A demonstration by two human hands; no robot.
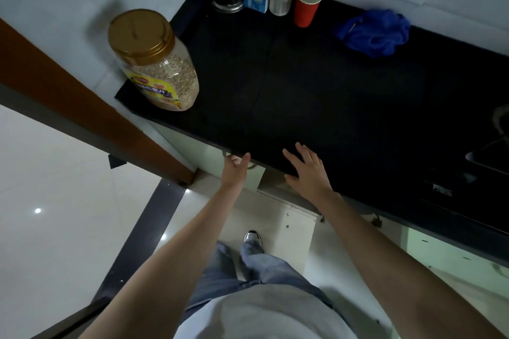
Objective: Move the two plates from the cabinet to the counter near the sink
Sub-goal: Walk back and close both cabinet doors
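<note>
Bare forearms lead to my left hand (234, 170), fingers hooked on the pale cabinet door's metal handle (252, 166); my right hand (307, 170) lies flat and empty on the matte black counter (316, 91). Plates unseen, presumably inside: likely rigid, slick, breakable; grip rims.

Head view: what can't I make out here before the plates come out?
- Plates: none visible; the cabinet interior lies under the black counter.
- Left hand: fingertips at the cabinet door handle, tucked under the counter edge; grip unclear.
- Sink: cut off by the right frame edge.
- Right hand: spread flat on the counter edge, holding nothing.
</note>
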